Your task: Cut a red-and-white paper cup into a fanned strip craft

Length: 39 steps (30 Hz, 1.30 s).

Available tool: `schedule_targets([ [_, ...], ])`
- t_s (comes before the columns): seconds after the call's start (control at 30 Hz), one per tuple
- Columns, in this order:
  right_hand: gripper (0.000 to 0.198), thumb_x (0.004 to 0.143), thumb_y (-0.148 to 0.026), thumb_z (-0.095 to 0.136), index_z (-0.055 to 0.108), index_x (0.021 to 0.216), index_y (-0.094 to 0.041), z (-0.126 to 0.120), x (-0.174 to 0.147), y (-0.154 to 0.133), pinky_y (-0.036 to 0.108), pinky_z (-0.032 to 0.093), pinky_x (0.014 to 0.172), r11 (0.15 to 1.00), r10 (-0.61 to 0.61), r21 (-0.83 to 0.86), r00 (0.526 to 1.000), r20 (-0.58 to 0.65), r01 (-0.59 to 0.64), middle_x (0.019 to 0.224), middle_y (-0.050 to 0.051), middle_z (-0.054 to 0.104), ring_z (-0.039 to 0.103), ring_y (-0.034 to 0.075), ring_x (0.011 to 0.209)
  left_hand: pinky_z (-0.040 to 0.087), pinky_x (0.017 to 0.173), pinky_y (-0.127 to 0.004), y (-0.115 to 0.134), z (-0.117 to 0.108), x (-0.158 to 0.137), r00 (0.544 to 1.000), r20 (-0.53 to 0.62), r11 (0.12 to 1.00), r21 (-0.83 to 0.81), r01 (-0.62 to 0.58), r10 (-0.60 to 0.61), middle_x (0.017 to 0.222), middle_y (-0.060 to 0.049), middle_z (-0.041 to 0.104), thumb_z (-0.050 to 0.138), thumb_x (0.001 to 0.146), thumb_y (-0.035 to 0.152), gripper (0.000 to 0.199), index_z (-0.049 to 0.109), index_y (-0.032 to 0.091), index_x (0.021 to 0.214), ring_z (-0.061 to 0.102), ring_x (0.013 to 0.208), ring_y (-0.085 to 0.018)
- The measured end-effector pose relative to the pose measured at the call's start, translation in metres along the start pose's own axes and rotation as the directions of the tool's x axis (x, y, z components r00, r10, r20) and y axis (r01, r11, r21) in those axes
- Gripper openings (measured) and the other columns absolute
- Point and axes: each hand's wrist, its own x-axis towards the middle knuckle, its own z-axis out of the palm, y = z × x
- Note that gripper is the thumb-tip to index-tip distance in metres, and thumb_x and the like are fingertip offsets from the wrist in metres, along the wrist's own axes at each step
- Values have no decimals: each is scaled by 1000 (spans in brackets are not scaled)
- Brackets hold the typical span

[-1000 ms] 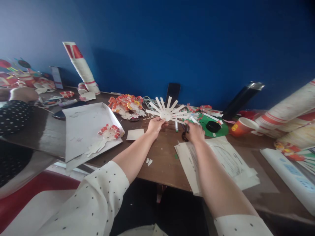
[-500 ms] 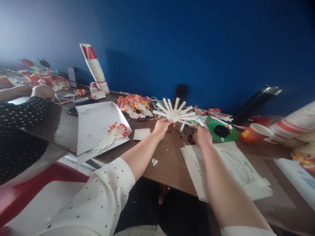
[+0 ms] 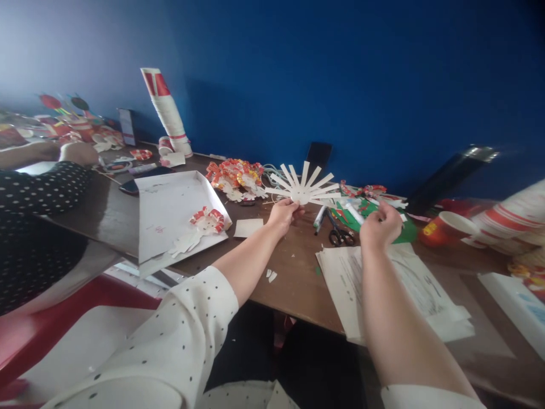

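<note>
My left hand (image 3: 284,217) is closed on the lower edge of a white paper cutout (image 3: 300,194), whose narrow strips fan out upward and sideways above the table. My right hand (image 3: 380,225) hovers in front of a green disc (image 3: 406,230), its fingers curled in; whatever they may hold is hidden. Between the hands lie black-handled scissors (image 3: 339,234) and a marker (image 3: 319,218). A white tube (image 3: 354,213) is just left of my right hand.
A stack of papers (image 3: 340,278) lies below my right forearm. At left is an open white box (image 3: 170,210) with a red-and-white paper piece (image 3: 207,220) in it. Paper cups (image 3: 449,227) stand at right. Another person's arm (image 3: 42,154) rests at far left.
My right hand has moved right, away from the paper cutout and scissors, and its fingers have curled up. The cutout stays in my left hand. The view has shifted slightly.
</note>
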Motion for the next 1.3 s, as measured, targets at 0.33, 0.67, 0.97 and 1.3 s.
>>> schedule_targets([
  [0.33,35,75,-15,49,72,101,-11,6,10,19,38,48,90,978,210,8,977,-26,-209,98,11,71,65,24,92,51,71,-22,0,1,0,999,-40,999,50,-3,5,64,0,60,63,78,7,14,62,12,65,58,61,-7],
  [0.67,38,75,-15,49,71,106,-13,0,-3,2,38,47,90,987,162,-22,984,80,-160,103,13,72,65,25,95,51,63,-20,14,-9,12,939,-287,982,62,-180,190,73,0,61,62,78,10,6,60,14,82,60,64,-8],
  [0.97,36,80,-22,49,71,108,-18,4,-15,-3,38,46,91,992,80,-115,954,288,-48,108,11,71,63,26,98,55,65,-25,1,-7,13,973,-220,967,253,-11,69,67,-2,63,68,70,2,14,62,13,76,66,63,-13],
  [1.3,31,84,-27,50,71,106,-24,26,9,-33,33,47,83,945,47,-301,854,517,131,108,8,72,65,24,96,55,62,-26,-5,-15,25,930,-346,961,275,-24,122,72,-3,63,59,80,7,31,57,11,110,69,63,-16],
])
